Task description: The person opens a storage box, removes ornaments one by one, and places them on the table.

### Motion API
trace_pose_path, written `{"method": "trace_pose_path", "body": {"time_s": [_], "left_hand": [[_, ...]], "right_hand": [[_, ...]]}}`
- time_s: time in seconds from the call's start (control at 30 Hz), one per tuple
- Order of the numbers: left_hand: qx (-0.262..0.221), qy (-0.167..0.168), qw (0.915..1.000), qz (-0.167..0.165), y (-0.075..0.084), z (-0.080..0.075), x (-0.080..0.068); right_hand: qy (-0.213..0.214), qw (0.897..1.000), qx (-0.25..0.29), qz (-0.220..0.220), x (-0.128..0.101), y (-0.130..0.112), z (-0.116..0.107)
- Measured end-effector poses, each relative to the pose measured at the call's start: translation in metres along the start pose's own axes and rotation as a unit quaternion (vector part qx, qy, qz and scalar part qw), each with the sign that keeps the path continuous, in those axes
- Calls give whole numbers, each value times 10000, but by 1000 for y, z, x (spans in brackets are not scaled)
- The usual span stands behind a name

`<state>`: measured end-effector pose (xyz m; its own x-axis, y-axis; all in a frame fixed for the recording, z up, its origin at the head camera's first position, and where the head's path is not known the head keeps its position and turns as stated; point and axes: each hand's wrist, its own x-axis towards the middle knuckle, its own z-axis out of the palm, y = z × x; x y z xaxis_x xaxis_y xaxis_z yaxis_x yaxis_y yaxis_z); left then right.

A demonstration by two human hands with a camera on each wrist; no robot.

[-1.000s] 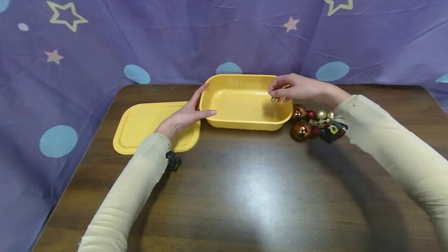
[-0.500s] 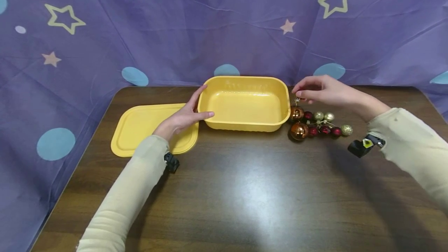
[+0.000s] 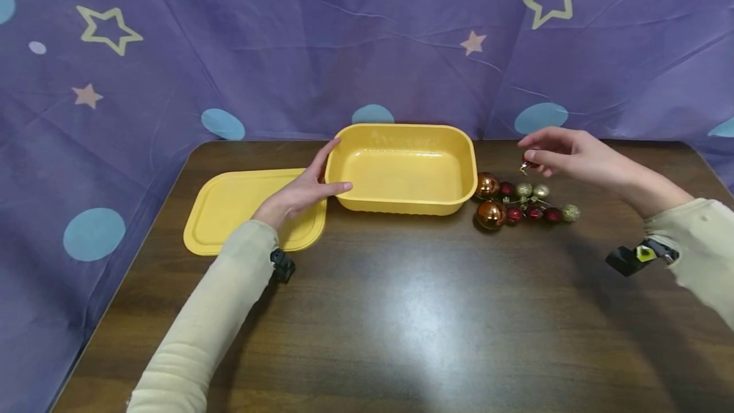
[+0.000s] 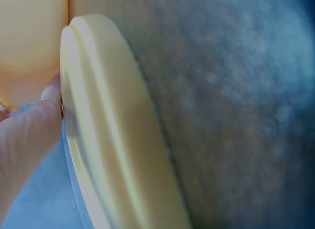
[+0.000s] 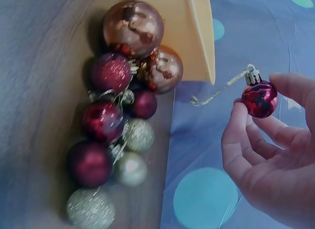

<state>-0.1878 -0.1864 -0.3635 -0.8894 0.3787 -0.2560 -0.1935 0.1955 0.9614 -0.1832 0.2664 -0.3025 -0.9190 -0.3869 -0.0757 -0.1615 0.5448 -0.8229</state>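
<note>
Small shiny red bauble [image 5: 259, 98] with silver cap and gold thread loop: we see it pinched in right hand [image 3: 564, 153], thumb and fingertips round the ball, held above table right of open yellow plastic tub [image 3: 401, 199]. We judge it light, slick, probably brittle; safer hold at cap or loop than squeezing the shell. Cluster of copper, red and gold glitter baubles [image 3: 518, 202] lies below. Left hand [image 3: 298, 193] rests flat-fingered against tub's left wall, gripping nothing, over yellow lid [image 3: 229, 209]; left wrist view blurred.

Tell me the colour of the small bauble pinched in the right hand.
Shiny red bauble, silver cap; clearest in the right wrist view.
</note>
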Motion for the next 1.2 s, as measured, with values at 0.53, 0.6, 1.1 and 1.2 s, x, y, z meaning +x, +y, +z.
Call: {"method": "trace_pose_path", "body": {"time_s": [0.53,0.6,1.1,1.2], "left_hand": [[103,-10,9999,10,-2,-1,2],[134,4,9999,10,-2,-1,2],[156,49,9998,67,-1,-1,2],[208,31,9998,49,-1,-1,2]], "right_hand": [[453,9985,-62,297,-24,59,-1],[494,9983,-126,274,-26,65,-2],[641,9917,-860,708,-34,82,7],[654,9924,-770,700,-34,84,9]]}}
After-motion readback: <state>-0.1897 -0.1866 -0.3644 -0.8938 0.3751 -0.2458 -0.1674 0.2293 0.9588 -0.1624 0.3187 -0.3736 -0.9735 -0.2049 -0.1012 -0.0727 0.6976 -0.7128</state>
